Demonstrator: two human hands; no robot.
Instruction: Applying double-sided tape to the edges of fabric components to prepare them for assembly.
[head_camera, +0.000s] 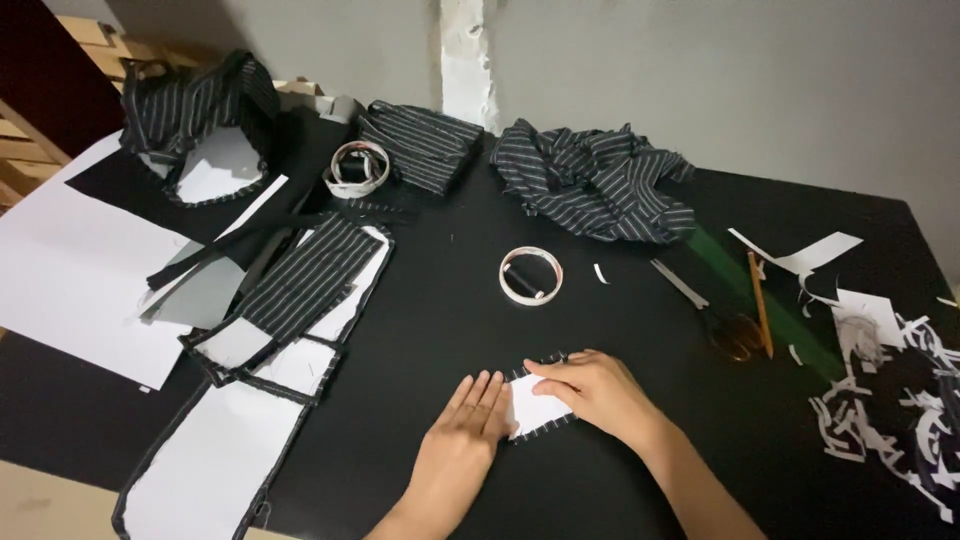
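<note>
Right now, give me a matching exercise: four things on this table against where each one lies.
Things:
1. tape ring
2. scissors
3. white piece
4. paper scraps

Places:
A. under both hands
B. far right edge of the table
C. mid-table, beyond the hands
D. beside the pencil, right of the hands

Pairs: 1-C, 2-D, 3-A, 4-B. The left hand and right hand press flat on the white piece.

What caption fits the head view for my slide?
Both hands, left and right, press a small white fabric-edged piece flat on a black table.
</note>
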